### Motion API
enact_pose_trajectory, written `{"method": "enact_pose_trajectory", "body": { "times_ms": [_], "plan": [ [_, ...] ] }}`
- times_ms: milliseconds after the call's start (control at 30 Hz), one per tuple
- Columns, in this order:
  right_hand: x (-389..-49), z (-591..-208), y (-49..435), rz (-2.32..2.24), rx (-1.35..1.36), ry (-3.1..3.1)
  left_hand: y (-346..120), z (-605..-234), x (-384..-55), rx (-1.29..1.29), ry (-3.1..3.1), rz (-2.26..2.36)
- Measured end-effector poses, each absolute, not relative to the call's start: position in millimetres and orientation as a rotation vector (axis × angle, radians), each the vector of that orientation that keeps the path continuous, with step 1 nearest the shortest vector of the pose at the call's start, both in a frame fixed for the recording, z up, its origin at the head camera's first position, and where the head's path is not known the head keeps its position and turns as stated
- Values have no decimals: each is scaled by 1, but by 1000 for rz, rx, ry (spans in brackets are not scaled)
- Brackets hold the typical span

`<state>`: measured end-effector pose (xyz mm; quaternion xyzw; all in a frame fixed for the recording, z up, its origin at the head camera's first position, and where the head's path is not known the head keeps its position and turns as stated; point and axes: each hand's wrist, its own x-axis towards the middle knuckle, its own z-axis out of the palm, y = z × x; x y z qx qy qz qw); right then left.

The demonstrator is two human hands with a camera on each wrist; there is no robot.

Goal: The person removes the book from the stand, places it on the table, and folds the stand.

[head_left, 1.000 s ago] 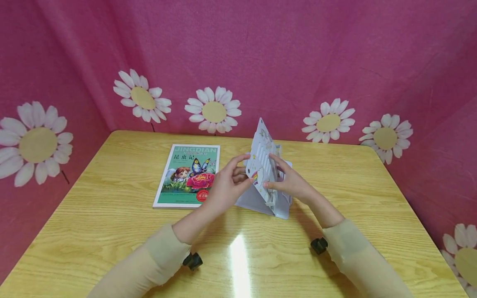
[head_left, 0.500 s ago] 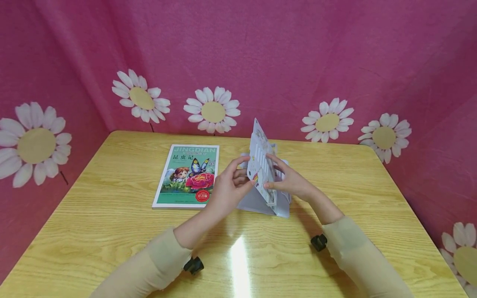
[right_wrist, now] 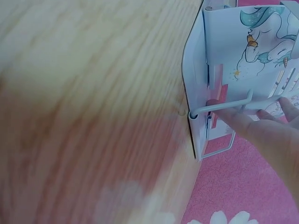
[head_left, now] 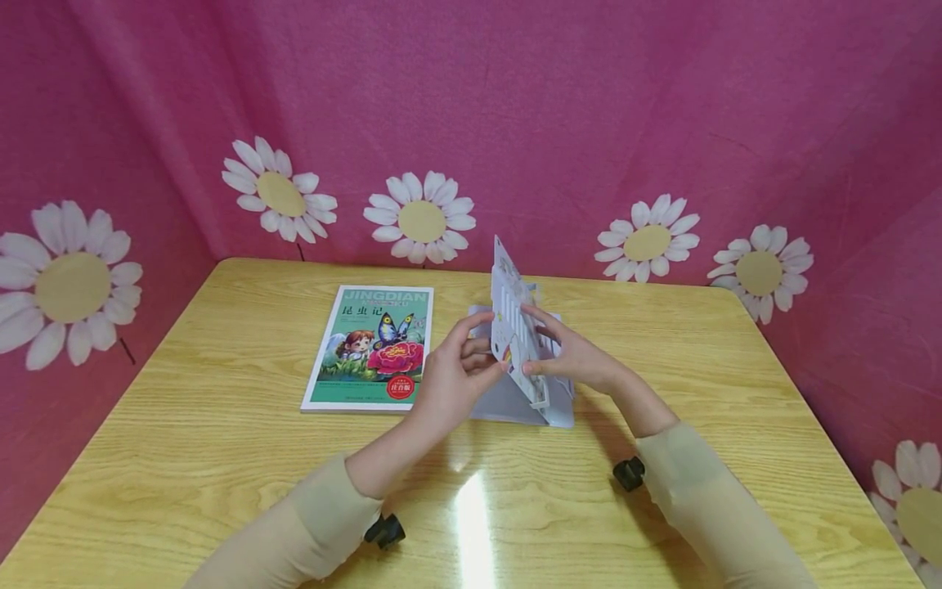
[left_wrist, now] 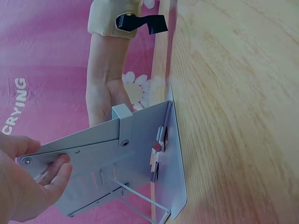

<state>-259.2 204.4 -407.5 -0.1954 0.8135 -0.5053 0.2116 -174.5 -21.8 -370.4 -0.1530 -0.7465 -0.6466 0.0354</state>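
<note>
A white metal book stand [head_left: 504, 282] with unicorn and rainbow prints stands on the table, its slotted panel raised at a steep slant over a flat base plate [head_left: 508, 411]. My left hand [head_left: 449, 376] pinches the panel's left edge between thumb and fingers. In the left wrist view that hand [left_wrist: 28, 179] grips near a corner, and thin metal rods [left_wrist: 140, 193] run between panel and base. My right hand [head_left: 585, 360] touches the printed face with spread thumb and fingers. The right wrist view has its fingers [right_wrist: 240, 119] extended behind a white wire bar [right_wrist: 229, 105].
A green-covered children's book [head_left: 368, 343] lies flat just left of the stand. Both hands work over a wood-grain table [head_left: 221, 458]. Pink cloth [head_left: 515, 123] with large daisies hangs behind and at the sides. Black wrist mounts [head_left: 385, 532] hang below the sleeves.
The panel's top has swung a little to the left, and more of the base plate shows behind it. Both hands stay on the panel; the book has not moved.
</note>
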Motion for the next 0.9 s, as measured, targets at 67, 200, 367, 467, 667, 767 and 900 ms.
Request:
{"method": "enact_pose_trajectory", "body": {
  "times_ms": [67, 200, 367, 467, 667, 767, 900],
  "plan": [
    [-260, -408, 205, -1395, -546, 2260, -22, -371, -175, -470, -2294, -1984],
    [-260, -407, 204, -1388, -552, 2263, -23, -372, -175, -467, -2287, -1980],
    [-253, -406, 203, -1380, -561, 2316, -25, -373, -176, -472, -2288, -1980],
    [-244, -405, 201, -1351, -588, 2448, -27, -374, -177, -476, -2285, -1981],
    [-220, -396, 192, -1377, -640, 2640, -30, -376, -178, -512, -2212, -2020],
    [-208, -390, 189, -1472, -642, 2624, -31, -376, -179, -532, -2166, -2076],
    [-195, -385, 187, -1553, -639, 2617, -31, -375, -179, -540, -2136, -2130]
  ]
}}
